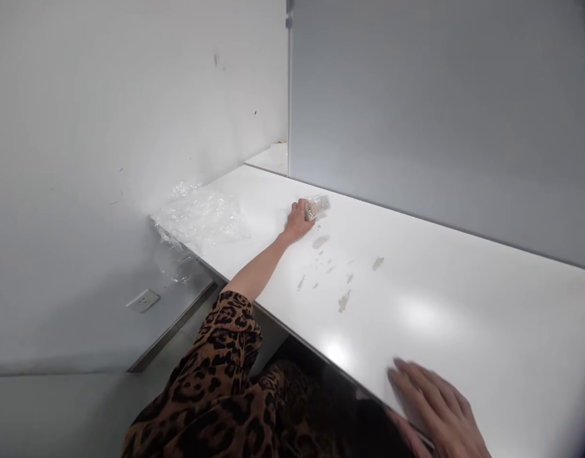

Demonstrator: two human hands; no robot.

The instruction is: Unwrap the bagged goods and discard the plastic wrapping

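Observation:
My left hand [297,219] reaches far across the white table and is closed on a small clear plastic-wrapped packet [317,207]. Something beige and grey shows through the packet's wrapping, but I cannot make out what it is. The packet is at the table surface, near the grey panel. My right hand [433,404] rests palm down near the table's front edge, its fingers stretched out and holding nothing. Between the hands, several greyish-beige patches [344,301] mark the white surface.
Crumpled clear plastic wrap [201,216] lies at the table's left end and hangs over the edge. A grey panel [440,114] stands along the back of the white table [502,305]. The white wall [106,127] to the left has a power socket [143,300] low down.

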